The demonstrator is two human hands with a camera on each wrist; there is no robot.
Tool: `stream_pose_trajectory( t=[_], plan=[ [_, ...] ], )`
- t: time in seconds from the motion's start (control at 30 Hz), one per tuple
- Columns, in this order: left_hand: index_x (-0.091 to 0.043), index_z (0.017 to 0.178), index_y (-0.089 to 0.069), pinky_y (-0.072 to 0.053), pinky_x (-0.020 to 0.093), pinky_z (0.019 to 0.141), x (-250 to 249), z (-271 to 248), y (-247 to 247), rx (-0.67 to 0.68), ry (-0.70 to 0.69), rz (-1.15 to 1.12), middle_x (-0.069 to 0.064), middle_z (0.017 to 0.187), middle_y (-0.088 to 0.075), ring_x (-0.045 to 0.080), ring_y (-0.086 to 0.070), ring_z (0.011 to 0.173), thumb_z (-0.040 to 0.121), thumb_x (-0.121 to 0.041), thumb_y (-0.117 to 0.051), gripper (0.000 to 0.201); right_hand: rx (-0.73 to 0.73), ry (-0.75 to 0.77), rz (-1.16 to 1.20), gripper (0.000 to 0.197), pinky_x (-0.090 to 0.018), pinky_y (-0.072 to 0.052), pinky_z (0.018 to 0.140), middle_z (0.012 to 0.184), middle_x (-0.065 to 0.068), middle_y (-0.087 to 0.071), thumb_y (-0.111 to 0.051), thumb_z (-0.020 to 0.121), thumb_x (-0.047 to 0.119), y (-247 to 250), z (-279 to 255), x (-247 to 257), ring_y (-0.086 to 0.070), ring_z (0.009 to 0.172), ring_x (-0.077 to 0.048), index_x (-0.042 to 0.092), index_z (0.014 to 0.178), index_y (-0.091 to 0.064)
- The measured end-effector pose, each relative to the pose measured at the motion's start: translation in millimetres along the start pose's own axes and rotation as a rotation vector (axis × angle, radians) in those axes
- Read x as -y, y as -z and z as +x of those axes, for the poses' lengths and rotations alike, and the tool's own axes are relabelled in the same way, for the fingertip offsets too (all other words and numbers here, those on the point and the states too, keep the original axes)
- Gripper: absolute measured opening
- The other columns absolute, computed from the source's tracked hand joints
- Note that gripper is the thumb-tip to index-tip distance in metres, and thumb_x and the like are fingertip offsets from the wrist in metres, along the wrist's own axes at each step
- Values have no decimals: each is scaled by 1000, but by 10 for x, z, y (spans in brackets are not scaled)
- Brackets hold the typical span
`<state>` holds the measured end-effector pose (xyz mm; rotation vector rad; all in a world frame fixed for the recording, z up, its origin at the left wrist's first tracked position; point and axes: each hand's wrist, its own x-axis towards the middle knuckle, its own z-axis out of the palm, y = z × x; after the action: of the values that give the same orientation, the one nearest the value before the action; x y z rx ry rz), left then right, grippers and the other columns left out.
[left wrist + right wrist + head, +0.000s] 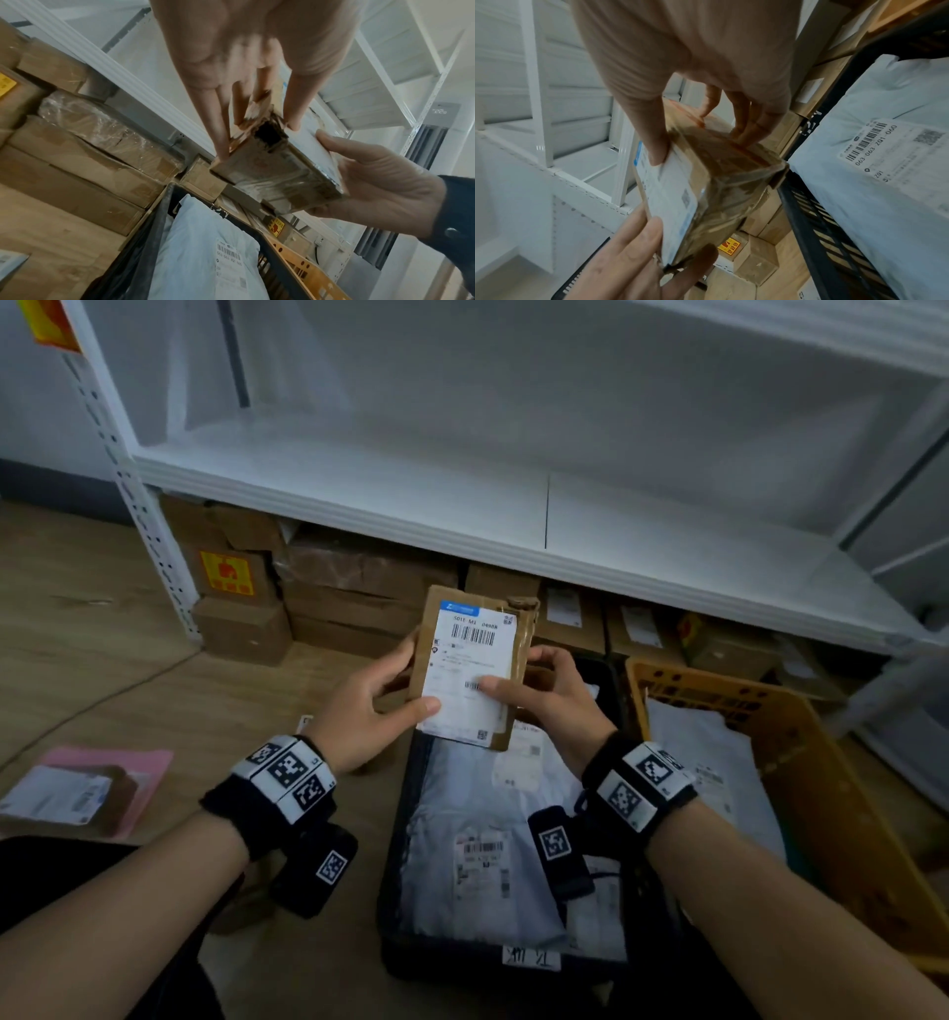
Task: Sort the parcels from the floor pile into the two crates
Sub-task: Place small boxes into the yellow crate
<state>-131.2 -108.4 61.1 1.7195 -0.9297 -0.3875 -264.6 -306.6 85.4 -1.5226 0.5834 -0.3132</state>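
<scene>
A small brown cardboard parcel [475, 660] with a white barcode label is held upright above the far end of the black crate [405, 819]. My left hand [418, 677] grips its left edge, thumb on the label, fingers behind. My right hand [516, 672] grips its right edge the same way. In the left wrist view the parcel [272, 174] shows a torn corner under my left hand [257, 134], with my right hand [372, 172] opposite. In the right wrist view my right hand [703, 144] pinches the parcel [718, 182]. The yellow crate [832, 762] stands to the right.
White poly mailers [477, 839] fill the black crate, and more lie in the yellow one. Cardboard boxes [354, 588] are stacked under the white shelf [462, 516]. On the wooden floor at left lie a pink mailer [154, 762] and a labelled box [67, 796].
</scene>
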Motion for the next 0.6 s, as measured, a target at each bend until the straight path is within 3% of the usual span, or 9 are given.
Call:
stream_pose_trajectory(
  t=[0.13, 0.3, 0.4, 0.47, 0.53, 0.6],
  plan=[
    [-43, 145, -27, -31, -3, 96, 17, 30, -45, 2, -24, -5, -54, 128, -33, -21, -33, 128, 79, -46, -71, 80, 12, 2, 10, 74, -37, -62, 84, 106, 5, -77, -94, 64, 25, 53, 47, -60, -74, 98, -15, 20, 119, -45],
    [-34, 147, -28, -35, -1, 89, 30, 103, -102, -9, 11, 16, -62, 114, -34, -31, -36, 115, 79, -45, -72, 83, 1, -10, 20, 78, -34, -61, 82, 107, 6, -76, -96, 59, 33, 125, 111, -114, -74, 98, -15, 24, 118, -45],
    [-40, 142, -30, -37, -6, 78, -53, 171, -241, 13, 2, 13, -62, 104, -41, -35, -39, 105, 81, -37, -71, 73, -40, -21, 13, 79, -28, -61, 76, 103, 12, -76, -96, 57, 41, 222, 110, -128, -75, 94, -10, 32, 118, -46],
    [-41, 140, -29, -35, -9, 71, -120, 242, -397, 47, 8, -14, -61, 100, -44, -35, -43, 100, 83, -30, -71, 71, -77, -31, 23, 82, -31, -62, 77, 108, 7, -76, -97, 54, 45, 327, 101, -143, -74, 96, -13, 37, 118, -45],
    [-45, 139, -30, -40, -7, 73, -220, 329, -607, 68, 6, -34, -58, 100, -49, -32, -47, 98, 85, -28, -71, 70, -128, -37, 27, 84, -39, -63, 81, 119, 4, -70, -97, 53, 47, 479, 68, -149, -72, 102, -16, 43, 118, -44],
    [-49, 136, -35, -49, 4, 81, -334, 417, -853, 100, -14, -84, -49, 108, -54, -25, -52, 103, 85, -26, -70, 66, -180, -53, 28, 86, -41, -62, 82, 123, 5, -67, -96, 54, 48, 696, 9, -120, -72, 103, -16, 47, 122, -44]
  ],
)
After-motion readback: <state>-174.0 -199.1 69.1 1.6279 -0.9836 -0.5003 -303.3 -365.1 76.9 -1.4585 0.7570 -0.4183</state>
